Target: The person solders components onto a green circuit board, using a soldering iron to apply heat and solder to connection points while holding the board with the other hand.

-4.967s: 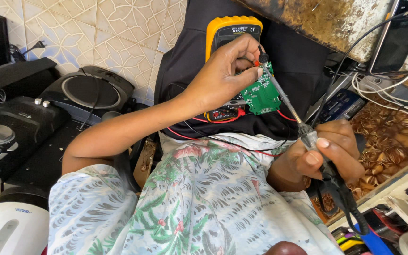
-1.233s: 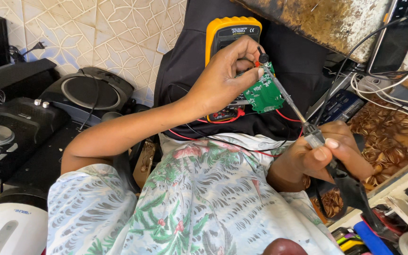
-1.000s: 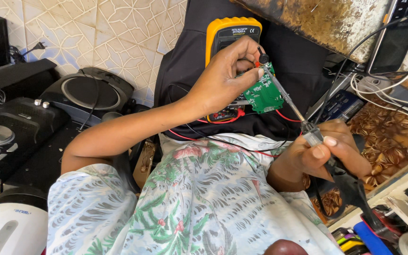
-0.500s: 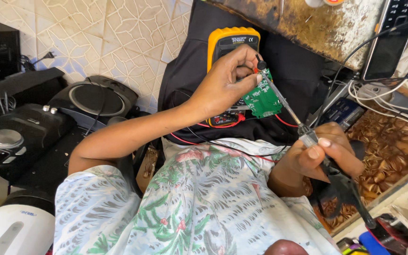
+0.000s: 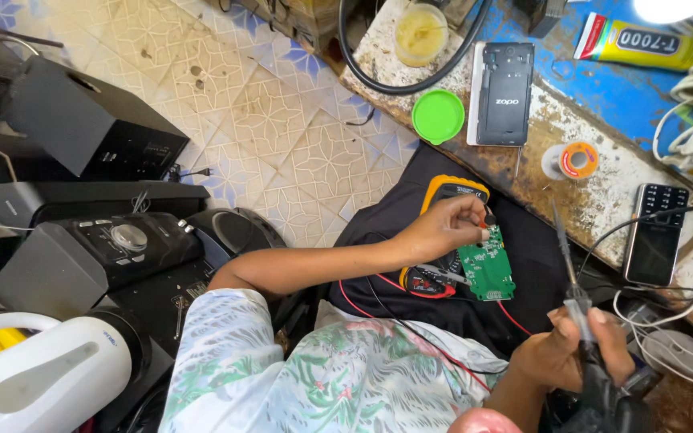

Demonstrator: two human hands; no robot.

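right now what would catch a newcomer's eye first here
At centre, the left hand holds a small green circuit board over a yellow multimeter lying on black cloth. Lower right, the right hand grips a soldering iron, tip raised off the board. A green lid sits on the worn bench above.

I see the left hand (image 5: 443, 228) pinching the top edge of a green circuit board (image 5: 487, 271) lying over a yellow multimeter (image 5: 449, 191) on black cloth (image 5: 539, 248). The right hand (image 5: 575, 353) grips a soldering iron (image 5: 569, 273), tip raised clear of the board. A green lid (image 5: 438, 116) lies on the worktop (image 5: 603, 172).
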